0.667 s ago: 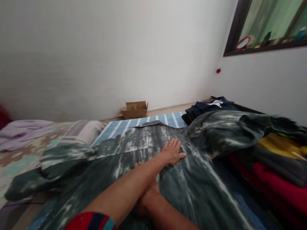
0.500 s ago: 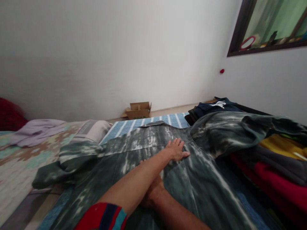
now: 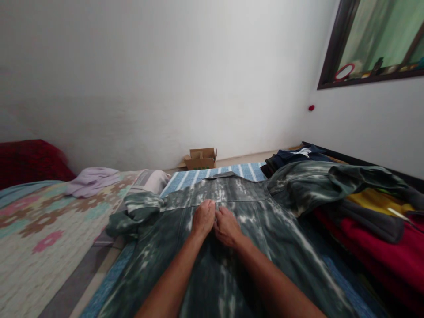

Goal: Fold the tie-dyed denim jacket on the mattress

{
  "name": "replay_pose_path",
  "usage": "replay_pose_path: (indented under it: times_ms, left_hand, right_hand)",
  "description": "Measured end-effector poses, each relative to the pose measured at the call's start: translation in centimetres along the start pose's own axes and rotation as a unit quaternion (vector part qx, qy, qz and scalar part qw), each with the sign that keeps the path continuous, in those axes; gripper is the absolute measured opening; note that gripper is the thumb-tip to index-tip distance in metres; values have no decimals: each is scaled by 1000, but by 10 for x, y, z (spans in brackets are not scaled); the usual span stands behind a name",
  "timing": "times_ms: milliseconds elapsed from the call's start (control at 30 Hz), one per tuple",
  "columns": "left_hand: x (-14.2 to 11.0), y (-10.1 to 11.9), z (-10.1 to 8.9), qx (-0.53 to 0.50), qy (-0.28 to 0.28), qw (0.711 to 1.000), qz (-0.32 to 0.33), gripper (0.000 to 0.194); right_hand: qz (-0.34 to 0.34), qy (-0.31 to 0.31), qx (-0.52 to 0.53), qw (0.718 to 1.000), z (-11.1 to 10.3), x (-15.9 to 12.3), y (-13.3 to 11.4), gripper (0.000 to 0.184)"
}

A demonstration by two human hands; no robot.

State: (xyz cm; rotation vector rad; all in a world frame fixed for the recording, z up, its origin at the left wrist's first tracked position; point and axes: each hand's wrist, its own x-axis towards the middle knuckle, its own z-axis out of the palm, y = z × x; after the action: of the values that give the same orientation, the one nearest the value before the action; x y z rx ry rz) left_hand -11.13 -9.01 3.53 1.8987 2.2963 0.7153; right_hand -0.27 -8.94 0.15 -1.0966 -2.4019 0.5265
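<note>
A dark green and white tie-dyed denim jacket lies spread with its back up and its collar away from me. My left hand and my right hand rest side by side at the middle of its back, just below the yoke seam. Both have curled fingers that seem to pinch the cloth; the fingertips are mostly hidden. The jacket's left-side sleeve is bunched up, while the other sleeve stretches over a clothes pile at the right.
Under the jacket is a blue striped sheet. Folded red clothes are stacked at right. A floral quilt with a lilac cloth covers the left. An open cardboard box stands by the wall.
My left hand lay spread on the upper back, its arm crossing over my right. Now the arms are uncrossed, and both hands are together with curled fingers. The view has turned slightly left.
</note>
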Motion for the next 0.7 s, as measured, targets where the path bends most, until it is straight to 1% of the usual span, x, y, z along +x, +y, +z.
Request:
replay_pose_path:
  times_ms: [67, 133, 200, 300, 400, 467, 700]
  left_hand:
    - [-6, 2, 15, 32, -12, 999, 7, 37]
    - [-10, 9, 31, 51, -25, 998, 20, 37]
    - [-13, 15, 44, 58, -40, 997, 21, 40]
    - [-18, 20, 56, 95, -78, 992, 12, 52]
    - [-21, 19, 58, 129, -118, 985, 9, 63]
    - [-22, 19, 56, 129, -133, 983, 12, 66]
    - [-24, 23, 51, 128, -140, 982, 14, 70]
  right_hand:
    - [41, 4, -28, 999, -6, -1, 14, 42]
    - [66, -10, -54, 996, -12, -7, 29, 49]
    - [73, -31, -73, 994, -16, -17, 43, 54]
    - [65, -58, -97, 991, -20, -31, 59, 61]
    - [72, -73, -123, 987, -24, -38, 67, 69]
    - [97, -70, -135, 984, -28, -41, 72, 72]
    - [192, -72, -186, 961, -45, -56, 104, 76]
